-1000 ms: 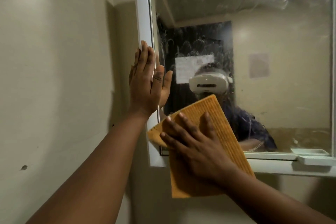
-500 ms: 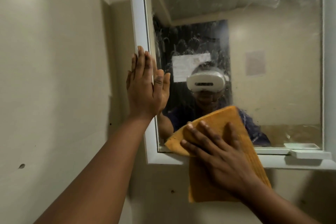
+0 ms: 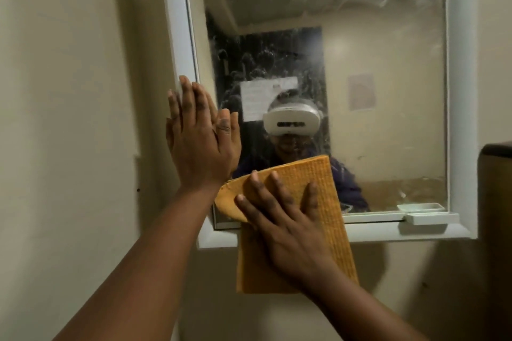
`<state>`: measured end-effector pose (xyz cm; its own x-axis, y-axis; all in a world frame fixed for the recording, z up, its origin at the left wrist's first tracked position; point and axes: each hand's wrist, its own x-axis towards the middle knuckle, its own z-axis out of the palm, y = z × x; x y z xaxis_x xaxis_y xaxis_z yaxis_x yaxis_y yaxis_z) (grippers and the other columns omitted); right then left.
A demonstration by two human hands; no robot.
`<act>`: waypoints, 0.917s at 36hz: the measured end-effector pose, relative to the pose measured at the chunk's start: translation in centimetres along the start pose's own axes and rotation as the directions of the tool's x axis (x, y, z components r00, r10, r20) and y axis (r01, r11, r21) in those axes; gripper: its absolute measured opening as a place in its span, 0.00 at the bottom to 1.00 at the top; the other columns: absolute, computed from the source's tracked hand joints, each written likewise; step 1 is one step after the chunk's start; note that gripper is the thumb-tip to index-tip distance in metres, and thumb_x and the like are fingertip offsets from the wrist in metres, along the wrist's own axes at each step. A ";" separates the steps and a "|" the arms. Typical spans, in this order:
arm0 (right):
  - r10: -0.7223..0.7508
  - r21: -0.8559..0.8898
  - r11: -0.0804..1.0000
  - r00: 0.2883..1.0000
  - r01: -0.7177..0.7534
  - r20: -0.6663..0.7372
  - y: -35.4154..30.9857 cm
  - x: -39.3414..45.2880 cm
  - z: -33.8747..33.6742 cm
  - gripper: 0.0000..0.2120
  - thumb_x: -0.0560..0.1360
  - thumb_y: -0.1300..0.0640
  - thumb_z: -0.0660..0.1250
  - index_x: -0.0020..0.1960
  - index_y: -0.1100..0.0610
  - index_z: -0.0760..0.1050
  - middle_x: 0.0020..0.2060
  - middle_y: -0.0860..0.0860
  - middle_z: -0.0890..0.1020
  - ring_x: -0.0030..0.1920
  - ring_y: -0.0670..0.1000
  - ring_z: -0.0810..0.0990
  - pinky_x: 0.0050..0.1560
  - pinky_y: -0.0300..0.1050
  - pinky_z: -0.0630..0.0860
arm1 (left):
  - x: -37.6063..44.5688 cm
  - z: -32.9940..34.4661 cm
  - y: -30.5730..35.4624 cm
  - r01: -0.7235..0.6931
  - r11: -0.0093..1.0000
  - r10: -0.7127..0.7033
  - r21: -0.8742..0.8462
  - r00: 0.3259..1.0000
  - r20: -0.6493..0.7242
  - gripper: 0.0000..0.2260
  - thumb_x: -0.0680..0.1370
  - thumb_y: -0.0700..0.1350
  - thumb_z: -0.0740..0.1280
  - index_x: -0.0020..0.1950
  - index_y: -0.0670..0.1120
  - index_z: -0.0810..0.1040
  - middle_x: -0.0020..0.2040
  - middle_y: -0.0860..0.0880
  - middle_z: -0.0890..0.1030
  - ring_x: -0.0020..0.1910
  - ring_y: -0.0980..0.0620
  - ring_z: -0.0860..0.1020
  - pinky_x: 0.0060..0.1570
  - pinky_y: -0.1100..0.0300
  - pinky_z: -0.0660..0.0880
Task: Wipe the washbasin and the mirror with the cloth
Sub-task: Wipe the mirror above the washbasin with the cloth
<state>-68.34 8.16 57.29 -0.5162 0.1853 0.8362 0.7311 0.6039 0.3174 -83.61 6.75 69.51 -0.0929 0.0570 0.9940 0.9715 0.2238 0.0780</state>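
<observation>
A white-framed mirror [image 3: 388, 36] hangs on the cream wall, its glass streaked with smears. My right hand [image 3: 285, 224] lies flat, fingers spread, pressing an orange cloth [image 3: 329, 202] against the mirror's lower left corner. The cloth's lower half hangs over the bottom frame and down the wall. My left hand [image 3: 199, 144] rests flat with straight fingers on the mirror's left frame [image 3: 177, 22], just above the cloth. The washbasin is out of view.
A small white ledge [image 3: 429, 218] sticks out at the mirror's bottom right corner. A dark-topped object [image 3: 496, 202] stands at the right edge. Bare cream wall [image 3: 69, 119] fills the left side.
My right hand has slid the cloth from the left edge a little to the right and down along the mirror's bottom. My left hand has stayed on the frame.
</observation>
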 end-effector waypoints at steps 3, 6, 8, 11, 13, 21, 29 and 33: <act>0.027 -0.005 1.000 1.000 -0.027 -0.016 1.5 -1.0 -0.3 0.30 0.73 0.49 0.53 0.75 0.46 0.54 0.75 0.50 0.53 0.75 0.56 0.48 0.68 0.67 0.45 | -0.3 -0.9 0.7 0.024 0.999 -0.024 -0.042 1.000 -0.007 0.29 0.81 0.56 0.52 0.77 0.43 0.51 0.78 0.44 0.51 0.77 0.46 0.48 0.75 0.53 0.46; 0.114 -0.031 0.993 0.992 -0.116 -0.055 4.1 -2.6 -0.8 0.29 0.74 0.50 0.52 0.75 0.47 0.54 0.76 0.51 0.55 0.75 0.57 0.51 0.69 0.67 0.47 | -0.6 -1.2 1.1 0.047 0.997 -0.049 -0.067 0.998 -0.032 0.29 0.80 0.56 0.50 0.76 0.42 0.53 0.77 0.44 0.53 0.77 0.45 0.50 0.74 0.53 0.47; 0.183 -0.027 0.982 0.981 -0.185 -0.068 5.4 -3.5 -1.2 0.25 0.78 0.48 0.48 0.75 0.47 0.55 0.75 0.50 0.56 0.75 0.58 0.53 0.69 0.68 0.46 | -0.7 -0.8 1.2 0.053 0.998 -0.055 -0.034 0.997 -0.053 0.29 0.80 0.55 0.55 0.76 0.41 0.55 0.77 0.43 0.55 0.76 0.44 0.51 0.74 0.53 0.49; 0.227 -0.019 0.973 0.972 -0.228 -0.060 5.8 -4.1 -1.2 0.24 0.80 0.46 0.40 0.75 0.48 0.54 0.76 0.52 0.53 0.75 0.59 0.50 0.68 0.70 0.46 | -0.7 -0.4 1.6 0.086 0.996 -0.089 -0.036 0.994 -0.060 0.29 0.80 0.55 0.56 0.76 0.41 0.56 0.77 0.43 0.55 0.76 0.43 0.52 0.75 0.53 0.49; 0.225 -0.016 0.974 0.971 -0.227 -0.082 4.8 -3.7 -0.9 0.24 0.79 0.46 0.46 0.75 0.48 0.54 0.76 0.52 0.52 0.75 0.61 0.49 0.67 0.72 0.46 | -0.6 -0.6 2.1 0.103 0.991 -0.108 -0.081 0.992 -0.064 0.28 0.80 0.56 0.50 0.76 0.41 0.57 0.77 0.42 0.55 0.76 0.43 0.52 0.75 0.56 0.45; -0.001 -0.038 0.999 0.999 -0.001 -0.042 2.2 1.5 -0.6 0.30 0.73 0.46 0.52 0.75 0.47 0.54 0.77 0.51 0.47 0.75 0.58 0.44 0.67 0.70 0.41 | -0.9 -1.6 2.5 0.124 0.942 -0.153 -0.312 0.986 -0.070 0.29 0.79 0.57 0.42 0.74 0.42 0.61 0.76 0.45 0.58 0.76 0.45 0.52 0.72 0.64 0.41; 0.184 -0.002 0.982 0.965 -0.188 -0.185 7.4 2.8 -3.4 0.27 0.76 0.50 0.51 0.75 0.49 0.55 0.75 0.50 0.55 0.75 0.55 0.50 0.69 0.66 0.42 | -1.0 -1.4 2.2 0.096 0.957 -0.125 -0.274 0.988 -0.092 0.29 0.80 0.58 0.45 0.73 0.40 0.63 0.75 0.43 0.60 0.76 0.45 0.54 0.74 0.57 0.48; 0.304 0.048 0.953 0.925 -0.301 -0.227 8.8 0.7 -3.3 0.26 0.77 0.50 0.50 0.75 0.49 0.53 0.75 0.50 0.54 0.75 0.56 0.50 0.69 0.66 0.42 | -0.9 0.9 1.1 0.041 0.985 -0.055 -0.168 0.995 -0.081 0.25 0.81 0.53 0.52 0.75 0.42 0.58 0.76 0.43 0.57 0.77 0.46 0.52 0.75 0.51 0.50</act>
<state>-60.84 11.05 62.09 -0.1542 0.1785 0.9718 0.8304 0.5564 0.0296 -82.65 7.86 68.64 -0.1284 -0.0340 0.9911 0.9897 0.0589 0.1303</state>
